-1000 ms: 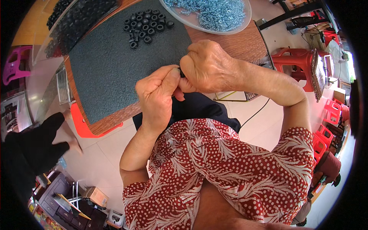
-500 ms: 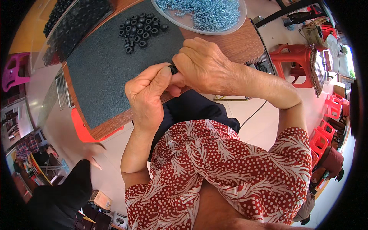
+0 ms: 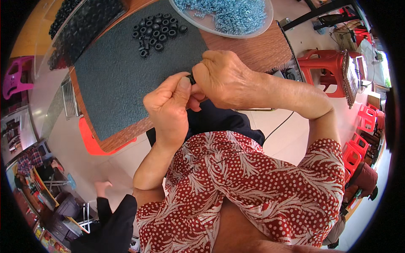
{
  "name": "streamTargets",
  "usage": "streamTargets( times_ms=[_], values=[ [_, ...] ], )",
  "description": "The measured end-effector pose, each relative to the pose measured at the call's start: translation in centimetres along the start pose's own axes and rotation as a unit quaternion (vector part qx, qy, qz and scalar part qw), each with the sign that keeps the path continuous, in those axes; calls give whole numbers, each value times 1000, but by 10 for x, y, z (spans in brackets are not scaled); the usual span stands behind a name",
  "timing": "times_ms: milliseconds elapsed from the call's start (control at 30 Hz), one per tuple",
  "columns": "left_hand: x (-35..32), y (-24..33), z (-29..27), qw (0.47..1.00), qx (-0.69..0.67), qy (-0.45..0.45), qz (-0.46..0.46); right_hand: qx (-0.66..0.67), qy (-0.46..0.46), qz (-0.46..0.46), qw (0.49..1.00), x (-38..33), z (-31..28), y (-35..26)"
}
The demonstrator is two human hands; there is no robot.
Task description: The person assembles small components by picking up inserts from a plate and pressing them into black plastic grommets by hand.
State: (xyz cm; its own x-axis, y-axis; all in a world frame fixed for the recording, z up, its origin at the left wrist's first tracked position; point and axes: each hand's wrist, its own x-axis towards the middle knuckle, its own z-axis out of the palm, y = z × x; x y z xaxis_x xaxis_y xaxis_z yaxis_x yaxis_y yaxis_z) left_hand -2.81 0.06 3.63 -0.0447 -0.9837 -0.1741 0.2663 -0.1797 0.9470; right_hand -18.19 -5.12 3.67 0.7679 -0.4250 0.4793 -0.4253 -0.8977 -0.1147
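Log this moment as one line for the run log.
left hand: pinching small black ring | right hand: pinching same ring | nearby: black rings pile on dark mat, tray of silvery rings

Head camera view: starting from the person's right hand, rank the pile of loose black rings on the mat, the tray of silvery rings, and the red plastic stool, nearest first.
From the right hand:
1. Pile of black rings, up and to its left on the dark mat.
2. Tray of silvery rings, straight above at the table's far edge; close to the pile's distance, hard to separate.
3. Red stool, off to the right on the floor.
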Motion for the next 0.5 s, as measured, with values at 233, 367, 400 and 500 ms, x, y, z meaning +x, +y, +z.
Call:
streamTargets(
  times_ms=[233,367,400,500],
  values=[
    [2,2,6,993,96,42,53,-45,-11,-17,999,3,4,-1],
    [4,4,8,987,131,62,65,-40,-16,0,999,5,5,-2],
    [5,6,7,987,132,60,64,-40,-16,2,999,4,4,-2],
    [11,7,1,983,178,30,44,-57,-36,19,998,0,4,1]
  ],
)
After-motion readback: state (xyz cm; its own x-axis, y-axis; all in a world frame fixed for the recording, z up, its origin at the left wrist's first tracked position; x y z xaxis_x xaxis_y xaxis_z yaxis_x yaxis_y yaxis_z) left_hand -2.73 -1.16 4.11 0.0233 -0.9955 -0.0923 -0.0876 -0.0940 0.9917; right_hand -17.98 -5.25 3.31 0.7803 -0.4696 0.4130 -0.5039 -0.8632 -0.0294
